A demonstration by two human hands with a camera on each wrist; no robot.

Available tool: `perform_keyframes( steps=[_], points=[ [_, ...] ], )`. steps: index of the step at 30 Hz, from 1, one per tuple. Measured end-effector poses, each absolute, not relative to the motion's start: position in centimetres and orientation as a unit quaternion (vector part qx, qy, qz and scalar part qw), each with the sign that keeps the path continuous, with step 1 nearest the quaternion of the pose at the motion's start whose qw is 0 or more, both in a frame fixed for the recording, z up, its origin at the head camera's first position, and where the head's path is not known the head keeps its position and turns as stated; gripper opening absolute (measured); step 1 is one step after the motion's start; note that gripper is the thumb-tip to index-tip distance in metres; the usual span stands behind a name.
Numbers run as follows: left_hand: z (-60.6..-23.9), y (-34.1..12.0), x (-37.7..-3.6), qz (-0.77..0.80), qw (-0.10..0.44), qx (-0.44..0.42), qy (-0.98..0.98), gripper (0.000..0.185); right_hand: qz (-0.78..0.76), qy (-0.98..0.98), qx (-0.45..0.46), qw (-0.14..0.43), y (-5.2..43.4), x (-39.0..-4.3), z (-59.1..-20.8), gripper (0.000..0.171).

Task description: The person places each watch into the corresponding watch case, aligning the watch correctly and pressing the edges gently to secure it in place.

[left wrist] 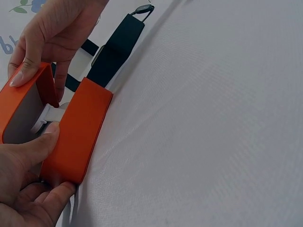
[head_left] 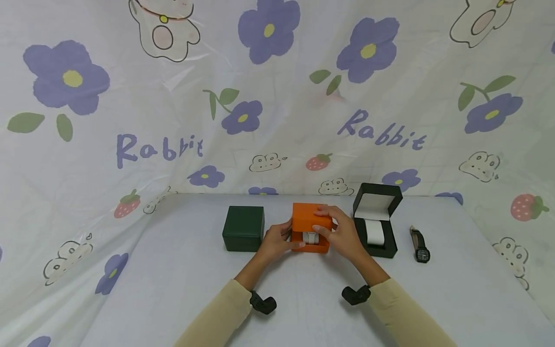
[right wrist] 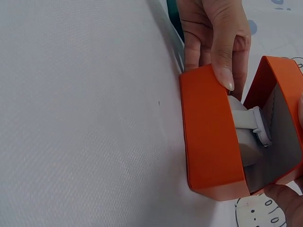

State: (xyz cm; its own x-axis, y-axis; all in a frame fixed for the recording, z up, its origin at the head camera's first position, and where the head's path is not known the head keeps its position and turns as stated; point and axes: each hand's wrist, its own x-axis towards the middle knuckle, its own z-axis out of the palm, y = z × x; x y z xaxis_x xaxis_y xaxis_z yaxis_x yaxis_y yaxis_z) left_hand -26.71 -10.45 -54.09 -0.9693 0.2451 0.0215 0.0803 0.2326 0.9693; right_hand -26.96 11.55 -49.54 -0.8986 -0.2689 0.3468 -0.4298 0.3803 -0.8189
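An orange watch box [head_left: 318, 249] stands on the table with its lid [head_left: 305, 216] partly raised. Inside, a white watch [head_left: 310, 237] sits on a pale cushion, its strap and case showing in the right wrist view [right wrist: 251, 122]. My left hand [head_left: 275, 238] grips the left end of the base, thumb at the front wall's upper edge and fingers around the side. With thumb and fingers my right hand [head_left: 345, 235] holds the lid at its right side. Parts of the right hand are cut off in the right wrist view.
To the left stands a closed dark green box [head_left: 244, 229]. At the right, an open black box [head_left: 381, 250] holds a white cushion [head_left: 375, 233]. Farther right lies a black wristwatch [head_left: 419, 246]. A patterned curtain [head_left: 282, 125] hangs behind the white table [head_left: 173, 279].
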Motion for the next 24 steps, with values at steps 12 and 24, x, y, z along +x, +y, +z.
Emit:
perform_keyframes(
  steps=[12,24],
  points=[
    [-54.34,-10.39,-26.91,0.613,0.068,0.104,0.78,0.089,0.512,-0.831,0.202,0.076,11.78,-26.7,-49.99,0.034],
    [-54.05,-10.48,-26.67,0.607,0.065,0.108,0.785,0.085,0.516,-0.828,0.208,0.076,11.71,-26.5,-50.13,0.033]
  ],
)
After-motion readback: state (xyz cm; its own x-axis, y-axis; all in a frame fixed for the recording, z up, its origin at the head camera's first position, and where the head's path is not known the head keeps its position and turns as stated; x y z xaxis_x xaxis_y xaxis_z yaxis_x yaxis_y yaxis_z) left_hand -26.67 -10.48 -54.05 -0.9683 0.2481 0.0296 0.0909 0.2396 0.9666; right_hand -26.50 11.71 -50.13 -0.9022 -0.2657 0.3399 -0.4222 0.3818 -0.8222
